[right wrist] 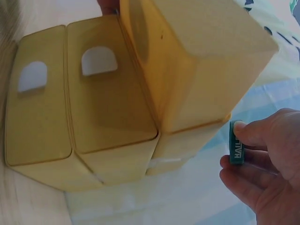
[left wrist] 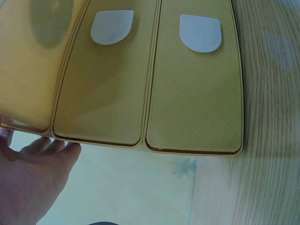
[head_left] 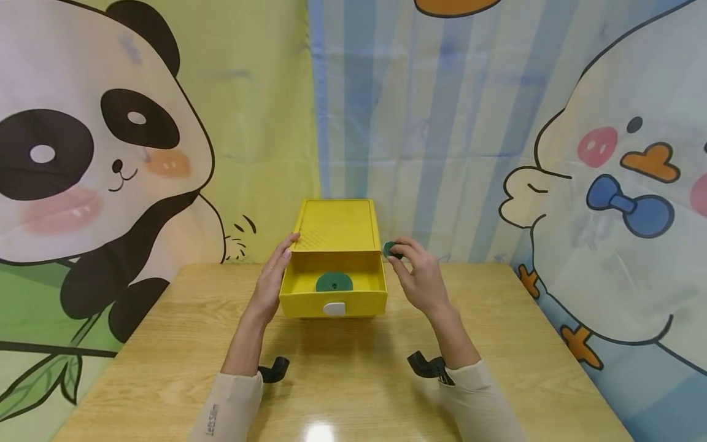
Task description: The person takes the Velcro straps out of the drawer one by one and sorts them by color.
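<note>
A yellow drawer cabinet (head_left: 337, 221) stands on the table with its top drawer (head_left: 364, 304) pulled out. Inside that drawer lies a flat, rounded green piece (head_left: 334, 282) with a small dark spot. My left hand (head_left: 270, 282) rests along the cabinet's left side, its fingers (left wrist: 68, 152) extended against the edge. Off the right side, my right hand (head_left: 422, 276) pinches a small dark green object (right wrist: 236, 143) between thumb and fingers. White lettering shows on its narrow face in the right wrist view; its kind I cannot tell.
Two closed drawers with white tabs (left wrist: 200, 33) sit below the open one. The cabinet stands on a wooden table (head_left: 342, 380), near a printed curtain (head_left: 381, 123) at the back. Black wrist mounts (head_left: 425, 365) stick out from both forearms.
</note>
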A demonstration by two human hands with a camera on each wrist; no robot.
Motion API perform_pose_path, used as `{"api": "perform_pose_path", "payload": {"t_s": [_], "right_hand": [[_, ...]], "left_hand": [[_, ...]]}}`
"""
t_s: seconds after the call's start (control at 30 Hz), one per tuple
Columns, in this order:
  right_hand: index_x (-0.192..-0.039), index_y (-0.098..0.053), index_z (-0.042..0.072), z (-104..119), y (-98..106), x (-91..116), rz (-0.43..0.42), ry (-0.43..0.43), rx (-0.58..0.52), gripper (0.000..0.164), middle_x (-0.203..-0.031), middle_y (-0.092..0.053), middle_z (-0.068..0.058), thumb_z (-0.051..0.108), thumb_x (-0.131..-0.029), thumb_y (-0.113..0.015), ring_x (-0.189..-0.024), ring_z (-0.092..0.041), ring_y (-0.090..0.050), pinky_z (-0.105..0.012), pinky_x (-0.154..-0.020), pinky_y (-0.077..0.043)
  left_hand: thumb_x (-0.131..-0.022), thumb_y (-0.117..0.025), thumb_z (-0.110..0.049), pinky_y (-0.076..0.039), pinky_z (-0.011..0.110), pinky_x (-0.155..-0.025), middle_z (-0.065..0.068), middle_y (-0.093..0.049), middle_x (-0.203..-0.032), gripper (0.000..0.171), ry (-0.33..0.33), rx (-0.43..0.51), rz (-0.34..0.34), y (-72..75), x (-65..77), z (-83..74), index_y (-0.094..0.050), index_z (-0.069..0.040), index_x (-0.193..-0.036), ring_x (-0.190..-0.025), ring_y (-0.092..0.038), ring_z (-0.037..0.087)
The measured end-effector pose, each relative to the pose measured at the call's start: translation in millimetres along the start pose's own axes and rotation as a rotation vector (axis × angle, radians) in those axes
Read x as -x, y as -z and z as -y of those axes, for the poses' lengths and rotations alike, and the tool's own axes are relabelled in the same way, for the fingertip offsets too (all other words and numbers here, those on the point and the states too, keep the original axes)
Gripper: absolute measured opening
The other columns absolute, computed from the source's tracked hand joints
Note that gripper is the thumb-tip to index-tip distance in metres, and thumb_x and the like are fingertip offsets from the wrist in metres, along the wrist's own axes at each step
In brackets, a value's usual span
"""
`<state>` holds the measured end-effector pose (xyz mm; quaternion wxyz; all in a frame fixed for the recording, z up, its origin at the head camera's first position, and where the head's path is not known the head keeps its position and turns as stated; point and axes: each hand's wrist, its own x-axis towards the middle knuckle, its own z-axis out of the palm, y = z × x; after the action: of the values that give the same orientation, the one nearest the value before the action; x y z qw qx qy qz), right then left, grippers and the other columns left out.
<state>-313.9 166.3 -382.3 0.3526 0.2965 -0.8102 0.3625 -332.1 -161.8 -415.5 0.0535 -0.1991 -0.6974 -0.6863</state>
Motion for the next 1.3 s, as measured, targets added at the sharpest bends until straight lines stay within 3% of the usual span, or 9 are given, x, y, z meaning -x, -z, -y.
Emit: {"api": "perform_pose_path", "payload": {"t_s": [0.3, 0.7, 0.87, 1.3], "right_hand": [[-0.11, -0.072, -0.005, -18.3, 2.2, 2.0, -0.021, -0.105, 0.037, 0.017, -0.125, -0.068, -0.018, 0.009, -0.099, -0.071, -0.101, -0.031, -0.071, -0.045, -0.084, -0.061], [-0.11, -0.076, -0.003, -44.8, -13.6, 14.2, 0.075, -0.291, 0.167, 0.019, -0.126, -0.072, -0.017, 0.01, -0.096, -0.075, -0.116, -0.038, -0.068, -0.053, -0.098, -0.056], [-0.111, -0.077, -0.001, -56.2, -20.6, 20.1, 0.109, -0.334, 0.173, 0.019, -0.128, -0.071, -0.017, 0.011, -0.097, -0.075, -0.117, -0.038, -0.065, -0.05, -0.093, -0.058], [-0.099, -0.079, -0.002, -85.2, -33.7, 38.5, 0.192, -0.416, 0.137, 0.016, -0.119, -0.073, -0.019, 0.012, -0.09, -0.082, -0.103, -0.037, -0.07, -0.045, -0.082, -0.062]], "left_hand": [[-0.114, -0.033, -0.047, -0.013, 0.054, -0.13, -0.008, -0.019, -0.173, 0.051, 0.011, 0.015, -0.001, 1.0, -1.4, 0.1, -0.034, -0.03, -0.162, -0.16, -0.015, 0.018], [-0.114, -0.034, -0.043, -0.006, 0.053, -0.131, -0.005, -0.02, -0.173, 0.05, -0.004, -0.017, -0.019, 1.2, -0.1, -2.6, -0.039, -0.024, -0.161, -0.161, -0.01, 0.017], [-0.115, -0.033, -0.043, -0.004, 0.057, -0.129, -0.002, -0.015, -0.174, 0.05, -0.007, -0.024, -0.013, 1.4, -0.6, -1.4, -0.041, -0.018, -0.157, -0.162, -0.004, 0.019], [-0.114, -0.033, -0.044, -0.001, 0.058, -0.129, -0.004, -0.008, -0.176, 0.051, -0.007, -0.026, -0.019, 0.4, -0.5, -0.6, -0.04, -0.017, -0.157, -0.162, -0.001, 0.02]]}}
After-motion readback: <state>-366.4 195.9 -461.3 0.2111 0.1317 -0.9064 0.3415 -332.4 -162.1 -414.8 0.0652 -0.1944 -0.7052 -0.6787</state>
